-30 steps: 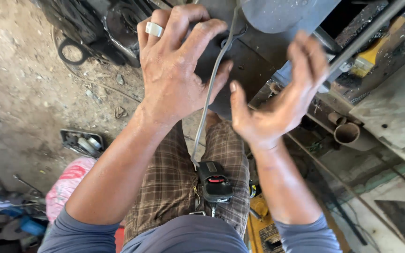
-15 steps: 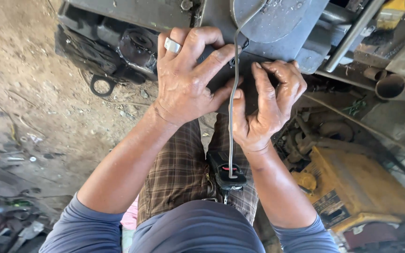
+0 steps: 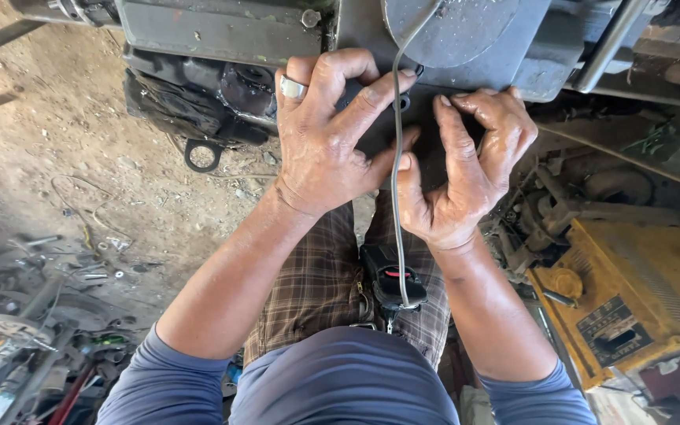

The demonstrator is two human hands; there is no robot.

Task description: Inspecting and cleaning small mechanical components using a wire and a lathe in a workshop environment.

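Head view: my left hand [image 3: 332,134] and right hand [image 3: 466,169] press side by side on the grey machine housing [image 3: 466,39] straight ahead, fingers curled over its lower edge, clasping nothing loose. Its long edge runs left-right. A grey cable [image 3: 396,197] hangs between my hands.

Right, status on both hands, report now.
Left hand and right hand both pressed on the grey metal housing, fingers curled at its lower edge. Grey cable hangs between them. Nothing else in the way.
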